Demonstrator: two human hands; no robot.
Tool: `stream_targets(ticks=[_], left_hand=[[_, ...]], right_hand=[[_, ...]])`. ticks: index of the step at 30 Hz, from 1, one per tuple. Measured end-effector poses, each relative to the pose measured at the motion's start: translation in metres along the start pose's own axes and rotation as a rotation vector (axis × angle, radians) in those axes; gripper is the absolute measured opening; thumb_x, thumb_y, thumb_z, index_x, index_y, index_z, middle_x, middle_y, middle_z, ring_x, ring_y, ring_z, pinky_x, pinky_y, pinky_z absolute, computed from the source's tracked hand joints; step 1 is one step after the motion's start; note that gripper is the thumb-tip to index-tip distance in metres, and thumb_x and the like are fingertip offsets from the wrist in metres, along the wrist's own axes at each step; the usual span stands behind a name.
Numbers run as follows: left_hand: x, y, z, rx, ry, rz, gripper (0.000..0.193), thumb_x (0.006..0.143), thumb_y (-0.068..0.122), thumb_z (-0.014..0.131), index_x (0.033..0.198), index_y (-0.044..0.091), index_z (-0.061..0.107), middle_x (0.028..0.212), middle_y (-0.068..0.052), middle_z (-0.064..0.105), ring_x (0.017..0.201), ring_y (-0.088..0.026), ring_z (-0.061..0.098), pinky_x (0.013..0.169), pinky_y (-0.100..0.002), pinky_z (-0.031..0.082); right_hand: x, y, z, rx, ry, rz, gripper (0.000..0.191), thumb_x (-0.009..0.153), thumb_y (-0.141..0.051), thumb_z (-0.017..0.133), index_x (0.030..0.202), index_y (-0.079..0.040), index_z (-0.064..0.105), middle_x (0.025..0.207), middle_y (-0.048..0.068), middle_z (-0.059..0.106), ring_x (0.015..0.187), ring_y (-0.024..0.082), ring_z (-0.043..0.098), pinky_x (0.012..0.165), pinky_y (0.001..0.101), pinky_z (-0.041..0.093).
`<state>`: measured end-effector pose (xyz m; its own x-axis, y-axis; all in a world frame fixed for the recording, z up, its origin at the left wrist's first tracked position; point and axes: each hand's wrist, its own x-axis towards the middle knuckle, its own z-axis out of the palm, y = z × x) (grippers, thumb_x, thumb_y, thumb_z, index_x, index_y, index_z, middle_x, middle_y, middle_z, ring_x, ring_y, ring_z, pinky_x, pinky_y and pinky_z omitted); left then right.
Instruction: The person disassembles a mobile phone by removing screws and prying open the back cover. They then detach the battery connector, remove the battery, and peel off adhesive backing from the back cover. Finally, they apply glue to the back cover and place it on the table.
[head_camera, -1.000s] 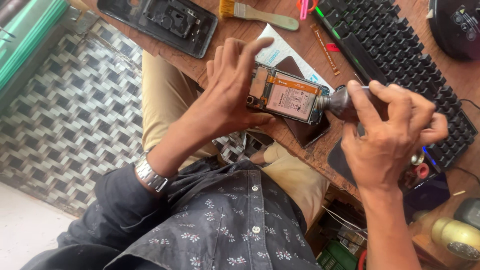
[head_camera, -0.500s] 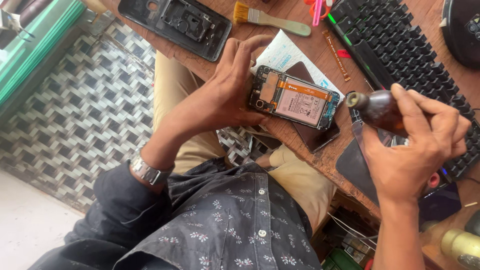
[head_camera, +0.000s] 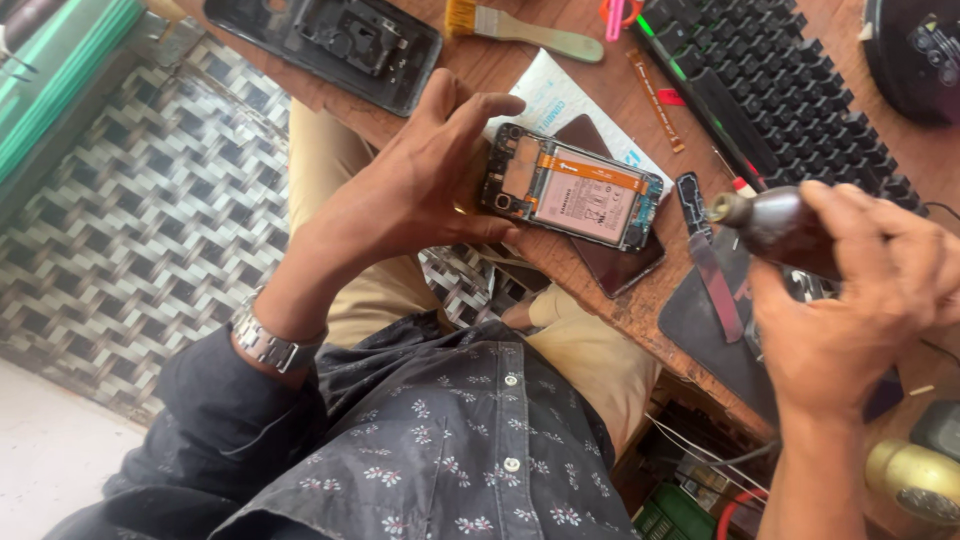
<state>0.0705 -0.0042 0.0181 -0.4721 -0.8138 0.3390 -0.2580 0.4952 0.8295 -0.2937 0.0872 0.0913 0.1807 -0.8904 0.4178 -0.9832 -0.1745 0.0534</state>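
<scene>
1. The left hand (head_camera: 420, 190) clasped the opened smartphone (head_camera: 575, 190) by its near end, thumb under one long edge and fingers curled over the other, the exposed battery and boards facing up.
2. The right hand (head_camera: 860, 300) was closed around a small dark brown bottle (head_camera: 775, 225), its nozzle aimed at the phone's far end.
3. The phone's long axis ran from the left grip toward the bottle; nozzle and phone were near but apart. The right hand was the nearer to that far end.
4. Between them on the wooden bench (head_camera: 640, 110) lay a slim black frame piece (head_camera: 690, 195) and a flat metal pry tool (head_camera: 715, 280).
5. Beyond the phone: a paper sheet (head_camera: 560, 95), a keyboard (head_camera: 790, 90), a brush (head_camera: 520, 25) and a detached back housing (head_camera: 340, 45).
</scene>
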Motion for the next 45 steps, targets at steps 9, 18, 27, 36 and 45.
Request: stream_targets(ticks=[9,18,27,36,45], left_hand=[[0.002,0.003,0.009,0.051,0.016,-0.045,0.089,0.068,0.024,0.097,0.143,0.009,0.051,0.116,-0.014,0.044,0.108,-0.031,0.055,0.098,-0.039,0.052],[0.001,0.003,0.009,0.082,0.046,-0.020,0.086,0.068,0.023,0.098,0.140,0.009,0.054,0.114,-0.014,0.045,0.107,-0.031,0.054,0.094,-0.041,0.050],[0.000,0.003,0.007,0.092,0.042,-0.022,0.083,0.069,0.021,0.096,0.139,0.007,0.055,0.114,-0.015,0.047,0.108,-0.032,0.054,0.094,-0.042,0.049],[0.003,0.006,0.010,0.097,0.024,-0.064,0.082,0.069,0.021,0.095,0.139,0.008,0.055,0.113,-0.014,0.046,0.104,-0.030,0.055,0.093,-0.040,0.051],[0.004,0.006,0.011,0.133,0.015,-0.071,0.081,0.069,0.023,0.096,0.138,0.008,0.057,0.118,-0.015,0.047,0.104,-0.031,0.057,0.090,-0.042,0.054]], right_hand=[[-0.001,-0.016,0.012,-0.184,-0.013,-0.139,0.050,0.082,-0.012,0.080,0.130,-0.024,0.072,0.131,-0.010,0.062,0.130,0.013,0.048,0.115,0.0350,0.023],[0.006,-0.022,0.015,-0.194,-0.014,-0.183,0.049,0.080,-0.013,0.081,0.127,-0.024,0.073,0.130,-0.009,0.062,0.126,0.014,0.048,0.113,0.0381,0.022],[0.011,-0.015,0.014,-0.214,0.014,-0.201,0.046,0.082,-0.017,0.080,0.127,-0.025,0.072,0.129,-0.009,0.062,0.128,0.014,0.047,0.113,0.0383,0.022],[0.022,-0.020,0.020,-0.229,0.056,-0.185,0.051,0.080,-0.012,0.083,0.129,-0.024,0.074,0.130,-0.006,0.062,0.125,0.016,0.047,0.110,0.0380,0.024],[0.001,0.017,-0.011,0.800,0.169,0.532,0.050,0.086,-0.006,0.090,0.130,-0.010,0.065,0.124,0.002,0.068,0.109,0.015,0.063,0.098,0.0315,0.047]])
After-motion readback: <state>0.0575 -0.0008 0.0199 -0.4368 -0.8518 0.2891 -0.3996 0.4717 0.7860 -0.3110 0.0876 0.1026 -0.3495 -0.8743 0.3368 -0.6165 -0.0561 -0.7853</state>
